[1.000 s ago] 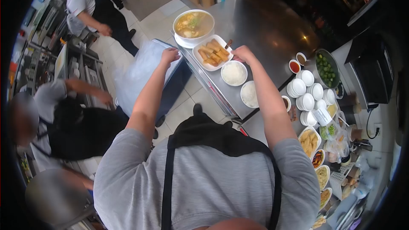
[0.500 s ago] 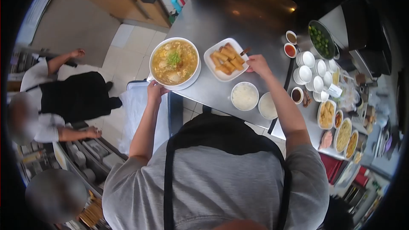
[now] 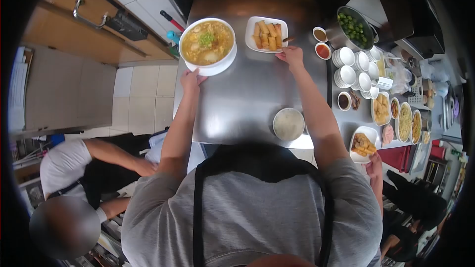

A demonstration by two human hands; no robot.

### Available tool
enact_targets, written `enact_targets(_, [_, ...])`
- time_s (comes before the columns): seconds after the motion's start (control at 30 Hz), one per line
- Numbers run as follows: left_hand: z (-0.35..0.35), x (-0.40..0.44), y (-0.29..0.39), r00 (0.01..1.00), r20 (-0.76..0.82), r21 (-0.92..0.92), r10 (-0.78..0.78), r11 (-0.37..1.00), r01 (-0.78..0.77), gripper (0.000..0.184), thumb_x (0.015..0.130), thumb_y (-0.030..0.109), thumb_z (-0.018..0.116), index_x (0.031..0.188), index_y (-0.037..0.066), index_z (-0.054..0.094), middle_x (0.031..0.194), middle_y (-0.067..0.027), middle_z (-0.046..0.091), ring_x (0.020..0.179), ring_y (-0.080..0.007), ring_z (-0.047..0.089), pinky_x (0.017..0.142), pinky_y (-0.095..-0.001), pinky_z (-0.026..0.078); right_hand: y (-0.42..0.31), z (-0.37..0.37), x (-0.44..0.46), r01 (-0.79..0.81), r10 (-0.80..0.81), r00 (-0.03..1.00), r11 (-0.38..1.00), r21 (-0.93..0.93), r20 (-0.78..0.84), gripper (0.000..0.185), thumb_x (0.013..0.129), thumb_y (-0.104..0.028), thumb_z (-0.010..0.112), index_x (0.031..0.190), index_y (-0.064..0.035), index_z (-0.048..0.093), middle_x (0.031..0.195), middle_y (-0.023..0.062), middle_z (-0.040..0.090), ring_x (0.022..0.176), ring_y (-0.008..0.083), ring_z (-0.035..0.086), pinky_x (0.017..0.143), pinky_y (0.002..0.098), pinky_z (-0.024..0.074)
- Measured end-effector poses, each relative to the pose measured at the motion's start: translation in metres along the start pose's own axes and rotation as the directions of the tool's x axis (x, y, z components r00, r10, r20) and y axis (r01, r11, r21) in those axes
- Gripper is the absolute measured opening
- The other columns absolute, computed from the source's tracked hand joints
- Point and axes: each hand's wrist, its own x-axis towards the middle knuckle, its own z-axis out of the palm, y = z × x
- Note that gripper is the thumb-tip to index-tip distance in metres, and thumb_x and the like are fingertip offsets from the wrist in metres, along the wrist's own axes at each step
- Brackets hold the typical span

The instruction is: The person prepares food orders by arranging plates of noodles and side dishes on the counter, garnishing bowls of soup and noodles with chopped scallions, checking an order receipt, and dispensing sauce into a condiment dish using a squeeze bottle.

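My left hand [image 3: 192, 80] grips the near edge of the white saucer [image 3: 225, 65] under a large bowl of yellow soup [image 3: 207, 42] topped with chopped greens. My right hand [image 3: 290, 56] pinches the near right corner of a square white plate of fried rolls [image 3: 267, 35], where a small brown piece sticks out at the rim. Both dishes rest on the steel table [image 3: 227, 113]. Nearer my body stands a white bowl [image 3: 288, 124] with pale contents. A second bowl beside it is mostly hidden behind my right forearm.
Stacked white cups [image 3: 344, 57], sauce bowls [image 3: 322, 51], a pot of greens [image 3: 355, 28] and oval dishes [image 3: 404, 121] line the right counter. At the lower right another person's hand [image 3: 374, 164] holds a plate of fried food [image 3: 363, 144]. A co-worker [image 3: 67, 163] stands at the left.
The soup bowl and roll plate have moved farther over the table, away from my body, with both my hands. A co-worker's hand and plate have appeared at the right. The view has turned.
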Motion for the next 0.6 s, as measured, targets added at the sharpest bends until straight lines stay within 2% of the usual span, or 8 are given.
enact_targets(0.07, [0.012, 0.036, 0.006, 1.000, -0.030, -0.033, -0.007, 0.999, 0.006, 0.019, 0.076, -0.003, 0.052, 0.093, -0.007, 0.043, 0.087, -0.0168, 0.054, 0.072, -0.0255, 0.060, 0.056, -0.0348, 0.056, -0.007, 0.015, 0.014, -0.028, 0.028, 0.999, 1.000, 0.008, -0.037, 0.013, 0.073, 0.004, 0.051, 0.083, 0.0126, 0.055, 0.078, 0.0168, 0.059, 0.062, 0.0211, 0.062, 0.055, 0.0253, 0.0549])
enact_targets(0.2, [0.052, 0.098, 0.025, 1.000, 0.012, -0.029, 0.020, 0.999, -0.019, 0.020, 0.077, -0.004, 0.052, 0.094, -0.008, 0.042, 0.093, -0.0194, 0.052, 0.078, -0.0297, 0.059, 0.058, -0.0365, 0.057, -0.019, 0.039, 0.055, -0.042, 0.041, 0.992, 0.999, -0.011, -0.117, 0.013, 0.072, 0.002, 0.054, 0.082, 0.0109, 0.056, 0.077, 0.0159, 0.060, 0.064, 0.0213, 0.063, 0.053, 0.0261, 0.0536])
enact_targets(0.3, [0.071, 0.138, 0.042, 1.000, -0.030, 0.006, 0.002, 1.000, -0.001, 0.021, 0.077, -0.005, 0.051, 0.095, -0.009, 0.042, 0.095, -0.0207, 0.052, 0.078, -0.0298, 0.059, 0.057, -0.0370, 0.057, -0.016, 0.056, 0.095, -0.008, -0.005, 0.992, 0.995, -0.101, -0.127, 0.017, 0.074, 0.005, 0.050, 0.089, 0.0123, 0.051, 0.080, 0.0185, 0.058, 0.066, 0.0246, 0.062, 0.055, 0.0275, 0.0554])
enact_targets(0.37, [0.086, 0.161, 0.052, 1.000, -0.004, 0.008, -0.007, 1.000, 0.007, 0.022, 0.076, -0.006, 0.051, 0.096, -0.009, 0.043, 0.096, -0.0197, 0.051, 0.078, -0.0297, 0.059, 0.057, -0.0381, 0.057, -0.005, 0.066, 0.139, 0.050, -0.086, 0.993, 0.931, -0.361, -0.083, 0.014, 0.072, 0.006, 0.049, 0.085, 0.0107, 0.054, 0.080, 0.0182, 0.059, 0.064, 0.0250, 0.063, 0.052, 0.0277, 0.0553])
enact_targets(0.4, [0.090, 0.168, 0.057, 1.000, 0.008, 0.005, 0.005, 1.000, -0.005, 0.023, 0.076, -0.006, 0.051, 0.097, -0.009, 0.043, 0.097, -0.0193, 0.051, 0.079, -0.0298, 0.058, 0.057, -0.0384, 0.057, -0.007, 0.073, 0.155, 0.043, -0.081, 0.993, 0.932, -0.359, -0.090, 0.014, 0.072, 0.006, 0.049, 0.085, 0.0107, 0.054, 0.080, 0.0182, 0.059, 0.064, 0.0250, 0.063, 0.052, 0.0277, 0.0553])
enact_targets(0.43, [0.093, 0.179, 0.060, 1.000, 0.019, 0.000, 0.017, 1.000, -0.017, 0.024, 0.076, -0.007, 0.051, 0.098, -0.009, 0.043, 0.098, -0.0189, 0.051, 0.080, -0.0299, 0.058, 0.057, -0.0388, 0.058, -0.009, 0.081, 0.169, -0.007, -0.038, 0.992, 0.935, -0.355, -0.120, 0.018, 0.067, -0.002, 0.059, 0.082, 0.0076, 0.057, 0.078, 0.0173, 0.061, 0.066, 0.0235, 0.063, 0.060, 0.0288, 0.0525])
enact_targets(0.47, [0.098, 0.190, 0.063, 0.999, -0.050, 0.055, -0.016, 0.998, 0.019, 0.025, 0.076, -0.007, 0.051, 0.099, -0.010, 0.042, 0.100, -0.0187, 0.050, 0.081, -0.0306, 0.058, 0.057, -0.0388, 0.058, -0.006, 0.087, 0.177, -0.058, 0.006, 0.989, 0.935, -0.350, -0.147, 0.024, 0.062, -0.010, 0.068, 0.079, 0.0044, 0.060, 0.077, 0.0163, 0.063, 0.068, 0.0219, 0.063, 0.067, 0.0299, 0.0497])
enact_targets(0.6, [0.103, 0.210, 0.071, 0.997, -0.063, 0.065, -0.052, 0.996, 0.056, 0.027, 0.077, -0.007, 0.051, 0.102, -0.010, 0.042, 0.101, -0.0188, 0.050, 0.082, -0.0311, 0.057, 0.058, -0.0392, 0.058, -0.027, 0.105, 0.175, -0.049, 0.009, 0.995, 0.906, -0.421, -0.097, 0.024, 0.066, -0.011, 0.065, 0.082, 0.0061, 0.058, 0.077, 0.0159, 0.063, 0.070, 0.0219, 0.063, 0.064, 0.0311, 0.0510])
